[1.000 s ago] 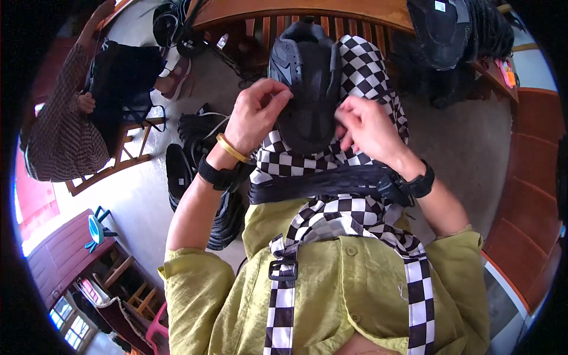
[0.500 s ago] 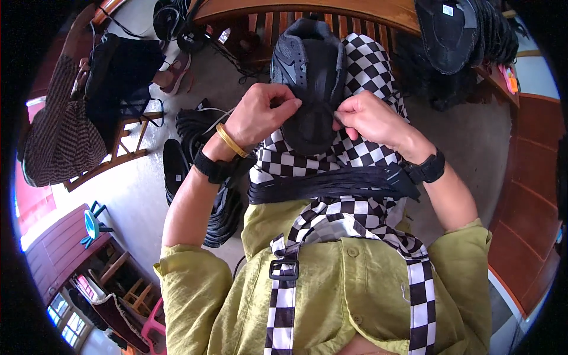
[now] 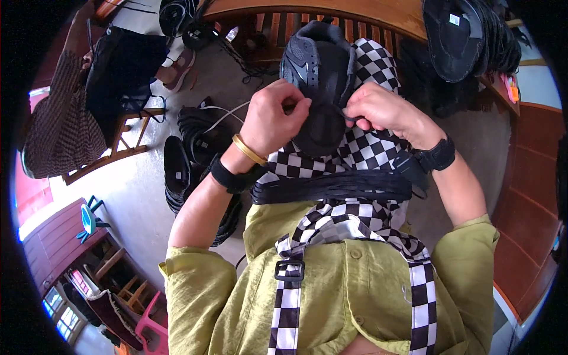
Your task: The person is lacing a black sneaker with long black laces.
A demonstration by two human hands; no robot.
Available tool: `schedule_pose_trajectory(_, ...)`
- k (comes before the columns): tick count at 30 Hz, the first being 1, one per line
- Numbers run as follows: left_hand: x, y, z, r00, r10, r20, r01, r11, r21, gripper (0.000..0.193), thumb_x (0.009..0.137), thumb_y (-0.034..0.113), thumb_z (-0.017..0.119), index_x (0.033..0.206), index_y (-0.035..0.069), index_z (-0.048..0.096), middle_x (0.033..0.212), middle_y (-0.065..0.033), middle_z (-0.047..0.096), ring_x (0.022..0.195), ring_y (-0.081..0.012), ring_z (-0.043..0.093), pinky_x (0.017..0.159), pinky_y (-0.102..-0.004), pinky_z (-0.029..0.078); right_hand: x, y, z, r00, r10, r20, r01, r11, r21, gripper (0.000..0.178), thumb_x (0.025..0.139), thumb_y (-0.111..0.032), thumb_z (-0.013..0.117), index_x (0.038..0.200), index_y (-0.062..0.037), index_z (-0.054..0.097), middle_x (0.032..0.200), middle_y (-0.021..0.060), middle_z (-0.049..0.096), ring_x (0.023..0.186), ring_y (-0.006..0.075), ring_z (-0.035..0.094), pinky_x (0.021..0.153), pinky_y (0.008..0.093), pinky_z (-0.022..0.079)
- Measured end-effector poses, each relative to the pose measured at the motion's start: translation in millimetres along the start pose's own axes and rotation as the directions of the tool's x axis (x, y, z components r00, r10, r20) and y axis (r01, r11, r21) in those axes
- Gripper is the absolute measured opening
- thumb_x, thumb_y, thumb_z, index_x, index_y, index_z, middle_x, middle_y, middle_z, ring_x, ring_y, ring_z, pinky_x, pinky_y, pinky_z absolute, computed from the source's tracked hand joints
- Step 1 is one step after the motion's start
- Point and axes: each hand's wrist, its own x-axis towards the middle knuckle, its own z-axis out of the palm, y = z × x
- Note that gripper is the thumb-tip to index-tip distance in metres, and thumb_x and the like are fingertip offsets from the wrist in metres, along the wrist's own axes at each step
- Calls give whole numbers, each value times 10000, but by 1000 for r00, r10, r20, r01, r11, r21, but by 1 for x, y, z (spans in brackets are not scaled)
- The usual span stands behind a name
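Note:
A black shoe upper [image 3: 319, 71] with grey side trim lies on my lap, over a black-and-white checkered apron [image 3: 378, 139]. Its wide tongue [image 3: 319, 130] points toward me. At the tongue's left edge my left hand [image 3: 277, 115] is closed, thumb and forefinger pinched together; what they hold is too dark to make out. My right hand [image 3: 378, 112] is closed at the tongue's right edge, with a thin black shoelace [image 3: 350, 117] between thumb and fingers. Across my lap nearer my body lies a bundle of black laces [image 3: 331, 186].
Stacks of black shoe uppers stand on the floor at left [image 3: 177, 171] and at the upper right [image 3: 455, 47]. A wooden bench [image 3: 319, 9] is ahead. Another person's patterned sleeve [image 3: 65, 124] shows at far left. A pink plastic chair [image 3: 155, 325] stands lower left.
The shoe and both hands have shifted slightly right in view. Both hands keep their pinch beside the tongue.

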Motion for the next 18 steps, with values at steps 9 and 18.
schedule_pose_trajectory(9, 19, 28, -12, 831, 495, 254, -535, 583, 612, 121, 706, 74, 663, 791, 51, 580, 901, -122, 560, 860, -309, 605, 757, -400, 515, -11, -21, 31, 602, -793, 90, 301, 121, -946, 53, 744, -69, 609, 717, -49, 650, 777, 190, 624, 679, 357, 671, 644, 464, 537)
schedule_pose_trajectory(18, 38, 50, -24, 673, 458, 580, -737, 356, 574, 174, 724, 142, 676, 872, 79, 612, 946, -78, 555, 902, -273, 577, 749, -395, 504, -12, -12, 1, 725, -683, 89, 432, 350, -831, 167, 958, -148, 497, 892, 4, 525, 849, 235, 603, 839, 442, 640, 738, 540, 506)
